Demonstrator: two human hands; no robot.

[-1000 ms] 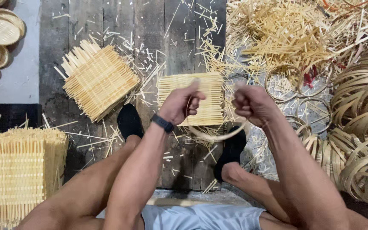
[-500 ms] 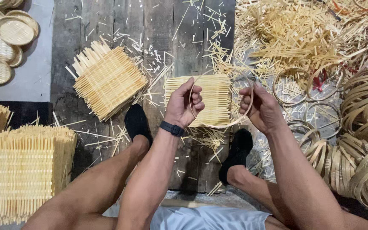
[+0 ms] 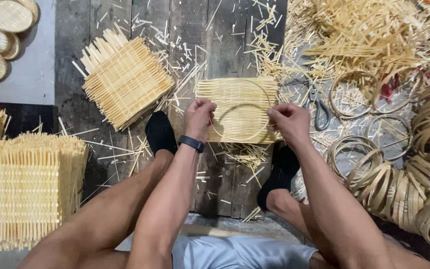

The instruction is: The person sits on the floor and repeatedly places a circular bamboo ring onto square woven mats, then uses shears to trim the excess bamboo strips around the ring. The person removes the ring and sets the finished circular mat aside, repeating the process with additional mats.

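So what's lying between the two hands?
In the head view, a thin bamboo ring spans between the left hand and right hand, over a woven bamboo mat.

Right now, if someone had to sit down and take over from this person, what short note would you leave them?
Left hand: closed grip on the left side of a thin bamboo hoop.
Right hand: closed grip on the hoop's right side.
The hoop is held over a square woven mat lying on the plank floor between the feet.
Done, as it looks: the strip is bent into a ring; finished round trays sit top left.
Left: stacks of woven mats, one by the left foot and one at far left. Loose hoops and scissors lie to the right.
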